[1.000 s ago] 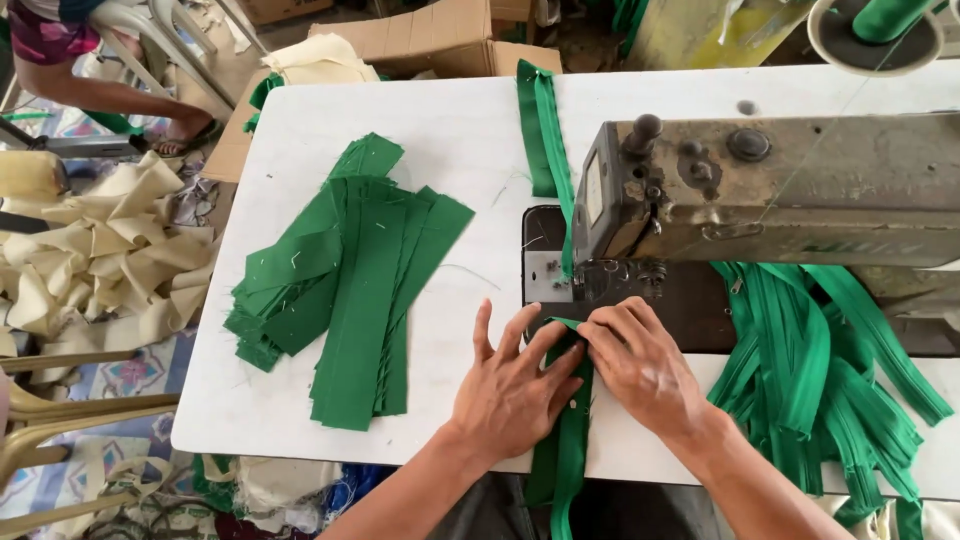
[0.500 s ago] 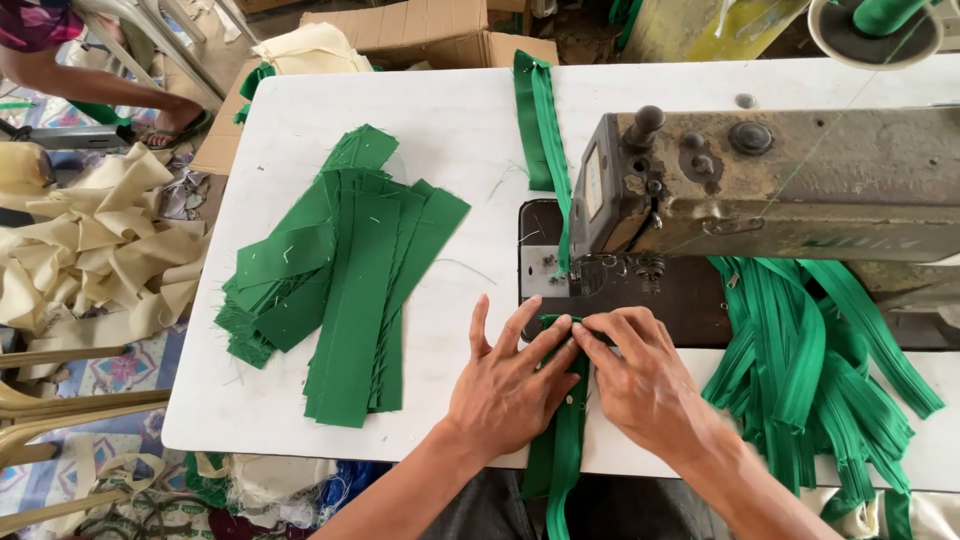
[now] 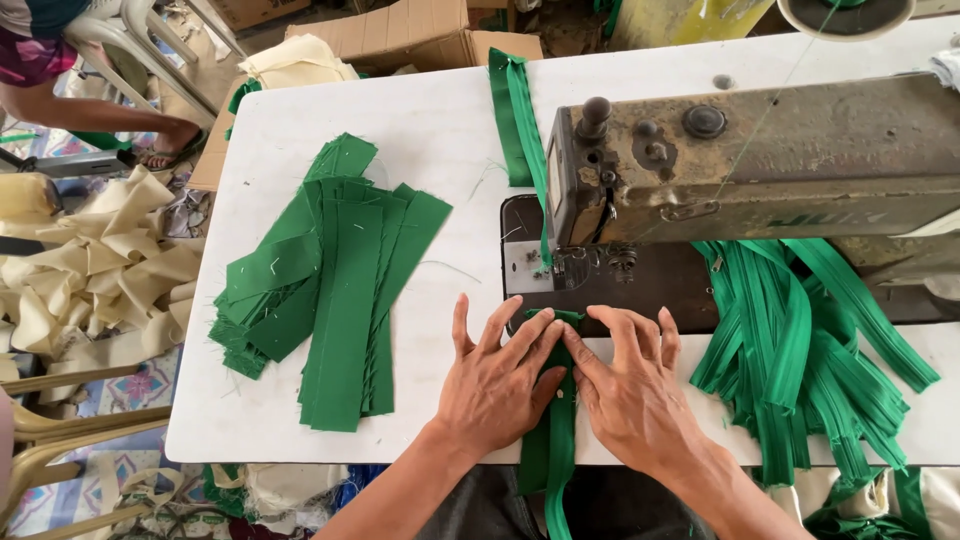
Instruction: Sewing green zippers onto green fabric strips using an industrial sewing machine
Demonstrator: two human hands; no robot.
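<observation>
My left hand and my right hand lie flat side by side on a long green fabric strip, pinching it between the fingertips just in front of the needle of an old grey sewing machine. The strip runs under the presser foot and out behind the machine, and its near end hangs over the table's front edge. A fanned stack of green fabric strips lies to the left of my left hand. A heap of green zippers lies to the right of my right hand.
The white table carries everything. Cream fabric pieces are piled on the floor at the left, beside plastic chairs. Cardboard boxes stand behind the table. Another person's arm shows at the top left.
Both hands have slid a little toward the needle with the green strip between them. The view has shifted slightly; the stacks have not moved.
</observation>
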